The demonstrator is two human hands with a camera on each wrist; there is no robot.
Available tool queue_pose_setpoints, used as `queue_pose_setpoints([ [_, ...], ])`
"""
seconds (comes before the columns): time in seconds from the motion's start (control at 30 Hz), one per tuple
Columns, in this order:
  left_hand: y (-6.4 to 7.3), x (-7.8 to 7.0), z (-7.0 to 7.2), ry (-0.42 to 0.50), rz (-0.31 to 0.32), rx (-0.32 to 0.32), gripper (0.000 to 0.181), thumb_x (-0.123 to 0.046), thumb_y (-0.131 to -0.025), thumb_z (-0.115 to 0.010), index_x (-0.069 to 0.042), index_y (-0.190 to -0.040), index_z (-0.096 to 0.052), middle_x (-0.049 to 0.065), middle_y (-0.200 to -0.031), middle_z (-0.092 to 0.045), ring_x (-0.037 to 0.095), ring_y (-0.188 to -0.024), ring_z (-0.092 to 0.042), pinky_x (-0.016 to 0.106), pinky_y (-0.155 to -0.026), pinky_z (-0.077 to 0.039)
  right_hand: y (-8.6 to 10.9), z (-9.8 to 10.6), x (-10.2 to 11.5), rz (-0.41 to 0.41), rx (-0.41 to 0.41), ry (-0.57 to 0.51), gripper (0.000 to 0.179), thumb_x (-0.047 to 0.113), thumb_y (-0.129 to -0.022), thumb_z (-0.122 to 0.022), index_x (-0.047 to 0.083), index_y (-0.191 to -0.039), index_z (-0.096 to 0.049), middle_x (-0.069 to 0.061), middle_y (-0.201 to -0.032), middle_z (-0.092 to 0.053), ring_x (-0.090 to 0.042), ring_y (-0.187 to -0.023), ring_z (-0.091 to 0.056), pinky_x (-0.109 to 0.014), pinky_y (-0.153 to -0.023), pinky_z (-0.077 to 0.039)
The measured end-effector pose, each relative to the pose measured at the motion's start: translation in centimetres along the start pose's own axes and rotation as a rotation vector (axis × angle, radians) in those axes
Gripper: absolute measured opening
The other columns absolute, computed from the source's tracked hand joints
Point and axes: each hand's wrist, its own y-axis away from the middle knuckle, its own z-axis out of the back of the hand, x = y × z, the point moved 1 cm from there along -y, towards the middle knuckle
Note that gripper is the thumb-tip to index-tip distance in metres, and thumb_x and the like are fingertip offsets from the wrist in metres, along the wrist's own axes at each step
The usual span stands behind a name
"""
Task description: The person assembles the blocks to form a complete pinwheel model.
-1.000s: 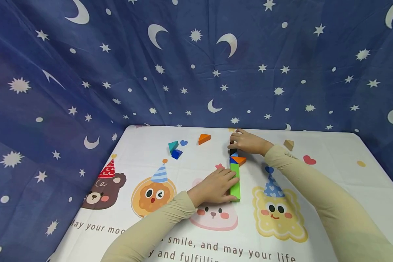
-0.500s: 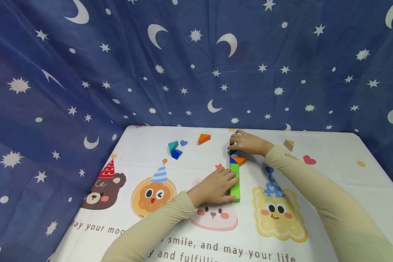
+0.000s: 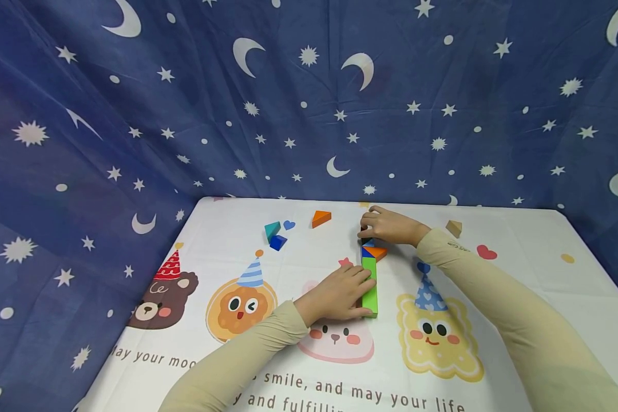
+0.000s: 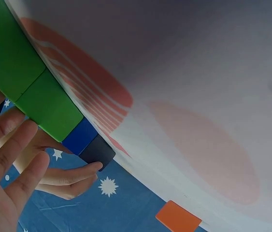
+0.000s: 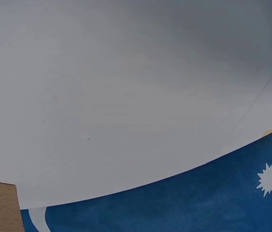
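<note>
My left hand [image 3: 337,293] rests on the green blocks [image 3: 369,300], thumb by their near end. In the left wrist view its fingers look straight and spread along two green blocks [image 4: 49,104] set end to end. Beyond them, a blue block [image 4: 80,137] and a black block [image 4: 98,152] continue the row. My right hand [image 3: 391,224] pinches the black block at the far end, its fingers partly hiding it. An orange triangular block [image 3: 377,253] lies against the right of the row, by a light blue piece [image 3: 369,244]. The right wrist view does not show the right hand.
Farther left lie a teal triangular block [image 3: 272,230], a dark blue block [image 3: 278,242] and an orange block [image 3: 320,218]. A wooden block [image 3: 454,228] sits at the right beyond my right forearm. A starry blue curtain [image 3: 288,103] hangs behind the table.
My right hand has shifted very slightly toward me with the black block, and less of the light blue piece shows. My left hand has stayed still.
</note>
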Motion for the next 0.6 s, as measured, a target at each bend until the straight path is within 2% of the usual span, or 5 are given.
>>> queue_pose_setpoints([
  [0.4, -0.03, 0.0, 0.08, 0.013, 0.01, 0.022, 0.053, -0.065, -0.088, -0.044, -0.018, -0.114, -0.05, -0.002, -0.115, -0.051, 0.016, -0.116, -0.048, 0.032, -0.104, -0.038, 0.08, -0.13, 0.0, -0.014, 0.029, -0.022, 0.032, 0.003, -0.08, -0.07, 0.02, -0.108, -0.068, -0.005, -0.099, -0.065, -0.021, -0.095, -0.06, -0.043, -0.094, -0.046],
  [0.6, -0.02, -0.05, 0.14, 0.025, 0.011, 0.024, 0.053, -0.064, -0.088, -0.044, -0.018, -0.114, -0.05, -0.002, -0.114, -0.051, 0.017, -0.116, -0.048, 0.032, -0.104, -0.038, 0.29, -0.03, 0.03, -0.024, 0.051, -0.03, 0.036, 0.01, -0.077, -0.075, 0.019, -0.111, -0.067, -0.006, -0.1, -0.065, -0.023, -0.099, -0.06, -0.044, -0.095, -0.045],
])
